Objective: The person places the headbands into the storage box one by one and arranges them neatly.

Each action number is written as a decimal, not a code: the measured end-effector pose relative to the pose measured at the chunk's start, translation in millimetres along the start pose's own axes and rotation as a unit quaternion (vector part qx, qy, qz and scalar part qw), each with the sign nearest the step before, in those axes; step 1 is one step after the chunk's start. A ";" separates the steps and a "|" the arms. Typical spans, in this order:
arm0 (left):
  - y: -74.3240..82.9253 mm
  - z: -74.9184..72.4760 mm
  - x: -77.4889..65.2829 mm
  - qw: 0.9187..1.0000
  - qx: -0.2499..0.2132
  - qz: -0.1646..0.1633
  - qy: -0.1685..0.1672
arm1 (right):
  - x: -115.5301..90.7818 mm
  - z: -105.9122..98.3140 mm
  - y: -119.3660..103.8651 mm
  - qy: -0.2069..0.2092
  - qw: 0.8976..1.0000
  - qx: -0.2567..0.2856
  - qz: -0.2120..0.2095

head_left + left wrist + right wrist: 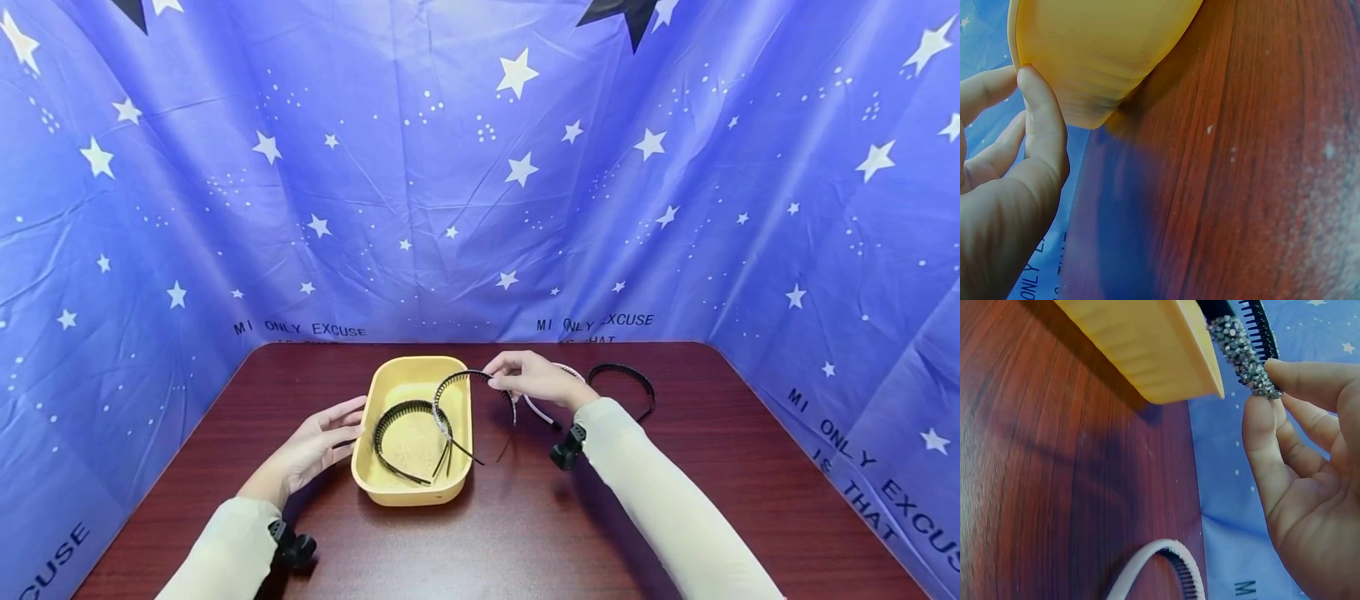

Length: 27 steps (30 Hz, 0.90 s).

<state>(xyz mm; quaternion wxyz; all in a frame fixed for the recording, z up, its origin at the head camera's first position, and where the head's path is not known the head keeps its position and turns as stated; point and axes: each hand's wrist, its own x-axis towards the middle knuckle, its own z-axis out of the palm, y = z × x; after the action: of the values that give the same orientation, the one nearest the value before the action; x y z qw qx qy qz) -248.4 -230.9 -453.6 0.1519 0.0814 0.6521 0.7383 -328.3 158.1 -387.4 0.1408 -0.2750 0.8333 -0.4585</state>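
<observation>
My right hand point(536, 377) pinches a black toothed headband point(437, 400) near the top of its arch. Silvery rhinestones point(1235, 351) cover part of that band in the right wrist view. It hangs tilted over the right rim of a yellow plastic bin point(366, 485), one leg overlapping the inside. Black toothed headband point(381, 433) lies within the bin, toward the left and middle. At the bin's left side, the thumb and fingers of my left hand point(318, 446) pinch the rim, seen closer in the left wrist view.
Right of the bin, a pale pink headband point(1141, 564) lies on the dark red wooden table point(540, 533), partly hidden by my right hand in the head view. Beyond it is another black headband point(651, 387). A blue star-printed cloth point(420, 183) hangs around the table.
</observation>
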 end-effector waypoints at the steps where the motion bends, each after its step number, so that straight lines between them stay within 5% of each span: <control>1: 0.2 0.2 0.3 1.000 0.000 0.001 0.000 | 1.4 1.6 -0.8 -0.001 1.000 0.003 -0.002; 27: -0.2 -0.4 1.3 1.000 -0.009 0.004 -0.003 | 48.7 40.6 -28.4 -0.040 0.999 -0.004 0.002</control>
<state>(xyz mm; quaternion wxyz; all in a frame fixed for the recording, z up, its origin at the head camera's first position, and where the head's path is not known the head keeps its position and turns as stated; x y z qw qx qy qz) -249.7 -230.9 -453.9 0.1514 0.0844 0.6445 0.7447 -338.6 89.4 -384.6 0.1743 -0.2923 0.8291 -0.4437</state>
